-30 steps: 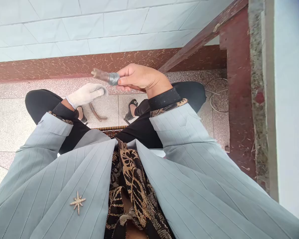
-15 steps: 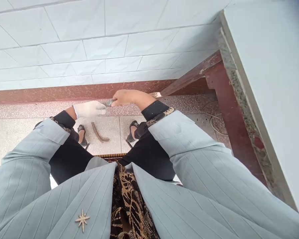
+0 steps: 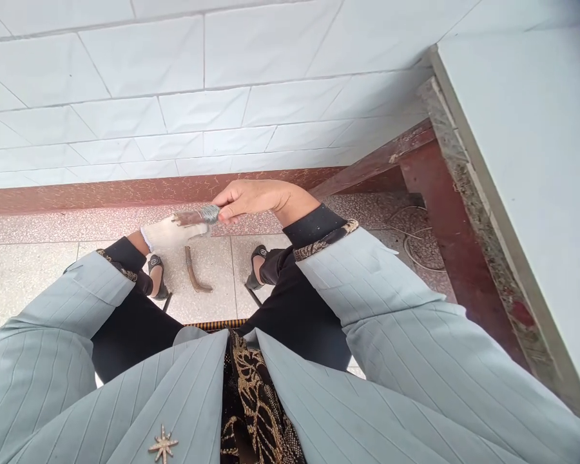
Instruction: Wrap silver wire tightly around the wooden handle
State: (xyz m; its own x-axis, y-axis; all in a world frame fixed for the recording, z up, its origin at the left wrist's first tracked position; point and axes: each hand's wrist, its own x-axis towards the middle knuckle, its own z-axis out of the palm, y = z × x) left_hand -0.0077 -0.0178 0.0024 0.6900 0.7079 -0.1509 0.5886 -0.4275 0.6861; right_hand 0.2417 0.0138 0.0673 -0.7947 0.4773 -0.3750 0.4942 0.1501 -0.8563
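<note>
My left hand (image 3: 168,233), in a white knitted glove, is in front of me near the base of the wall. Across its fingers lies a short brown stick (image 3: 187,218) with grey wire (image 3: 209,213) wound around its right part. The gloved fingers curl beneath the stick and are partly hidden by it. My bare right hand (image 3: 236,199) pinches the wire-wound end between thumb and fingers. Below the hands, a bent brown stick (image 3: 196,274) lies on the floor between my shoes.
A white tiled wall (image 3: 203,109) with a red-brown skirting strip (image 3: 101,191) is ahead. To the right is a red-brown wooden frame (image 3: 457,238) beneath a pale slab (image 3: 526,161). A coiled pale cable (image 3: 410,248) lies on the floor by it.
The brown stick's bare part now shows on the left, over the glove; earlier a pale end showed right of my right wrist. My right hand has turned slightly, and the view has tilted up.
</note>
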